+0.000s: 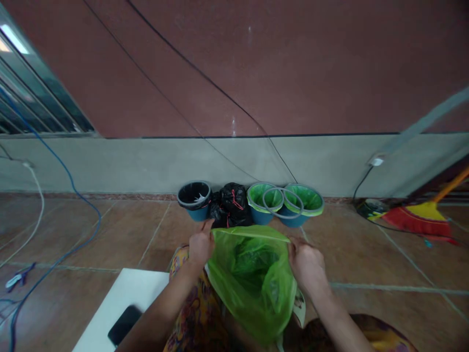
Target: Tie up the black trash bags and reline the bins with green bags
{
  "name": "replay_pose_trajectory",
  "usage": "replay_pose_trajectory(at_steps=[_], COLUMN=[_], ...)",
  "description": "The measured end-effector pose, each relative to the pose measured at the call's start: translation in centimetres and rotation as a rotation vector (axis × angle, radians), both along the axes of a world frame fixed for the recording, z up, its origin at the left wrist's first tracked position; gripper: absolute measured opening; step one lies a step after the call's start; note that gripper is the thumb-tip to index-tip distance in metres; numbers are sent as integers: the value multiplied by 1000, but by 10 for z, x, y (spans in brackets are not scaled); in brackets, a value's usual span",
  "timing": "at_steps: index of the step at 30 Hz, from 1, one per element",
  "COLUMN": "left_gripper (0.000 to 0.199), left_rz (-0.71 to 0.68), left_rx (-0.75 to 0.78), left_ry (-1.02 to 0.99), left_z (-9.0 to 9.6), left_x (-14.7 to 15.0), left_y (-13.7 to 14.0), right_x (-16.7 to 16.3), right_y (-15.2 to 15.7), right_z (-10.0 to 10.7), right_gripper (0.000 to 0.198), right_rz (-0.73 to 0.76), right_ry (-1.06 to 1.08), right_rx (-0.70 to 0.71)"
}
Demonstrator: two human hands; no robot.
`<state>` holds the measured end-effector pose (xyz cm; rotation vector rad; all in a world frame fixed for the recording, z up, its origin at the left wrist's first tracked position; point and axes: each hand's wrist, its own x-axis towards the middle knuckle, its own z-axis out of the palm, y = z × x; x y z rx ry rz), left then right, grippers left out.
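Green bag [252, 293] between left hand [201, 246], right hand [307, 262].

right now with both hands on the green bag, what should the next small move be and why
I'd probably give the bag a gentle shake to open it out further: the left hand and right hand grip opposite sides of its rim, the mouth is spread between them, but the plastic inside looks bunched in folds.
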<state>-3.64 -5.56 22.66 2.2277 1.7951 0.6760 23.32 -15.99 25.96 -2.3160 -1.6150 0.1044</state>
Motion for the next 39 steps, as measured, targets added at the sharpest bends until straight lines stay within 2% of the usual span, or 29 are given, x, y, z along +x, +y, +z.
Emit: replay_pose_trajectory(at_steps=[2, 3, 4, 5, 6, 8, 9, 10, 13, 15, 16, 18, 19, 21, 25, 30, 32, 35, 39], left_gripper=[47, 41, 31, 24, 26, 48, 62, 70, 72, 66, 60, 44, 37, 29, 22, 28, 28, 29, 33], left_rz=[-28, -63, -101, -158, -174, -162, -170, -173, -143, -94, -61, 2, 33, 83, 131, 106, 164, 250, 300], left_rx=[48, 33, -48, -206, -399, -807, -950, -1026, -1036, -1023, -1016, -986, -966, -944, -988, -991, -997, -1035, -1049], left_ry=[-123, -207, -315, -432, -567, -906, -1062, -1193, -1401, -1456, -1467, -1482, -1493, -1527, -1576, -1610, -1618, -1608, -1622], left_z=[3, 1, -2, -6, -11, -16, -16, -13, 6, 21, 27, 37, 41, 46, 50, 55, 59, 65, 70], left_x=[11, 19, 30, 40, 50, 63, 65, 64, 46, 30, 22, 9, 3, -8, -24, -32, -34, -38, -45], left_y=[-19, -31, -42, -53, -61, -65, -62, -57, -33, -21, -17, -13, -13, -14, -21, -33, -38, -46, -56], right_x=[-7, -12, -18, -25, -33, -51, -60, -67, -71, -56, -44, -18, -7, 7, -3, -25, -26, -22, -19], right_y=[3, 5, 6, 6, 3, -8, -16, -25, -45, -48, -45, -37, -33, -26, -20, 3, 17, 35, 48], right_z=[1, 1, 2, 1, 1, 1, 0, 0, -8, -22, -33, -59, -73, -100, -140, -168, -173, -175, -173], right_gripper=[34, 35, 36, 36, 36, 36, 36, 34, 25, 32, 39, 53, 56, 64, 74, 60, 50, 40, 46], right_rz=[3, 2, 1, 6, 19, 96, 158, 238, 488, 485, 409, 44, -114, -336, -485, -734, -757, -699, -490], right_ry=[124, 198, 273, 341, 398, 475, 500, 522, 677, 862, 953, 994, 970, 1022, 1339, 1612, 1687, 1727, 1627], right_rx=[-4, -6, -4, -2, 2, -10, -31, -64, -187, -181, -149, 46, 91, 14, -161, -98, -62, -49, -99])
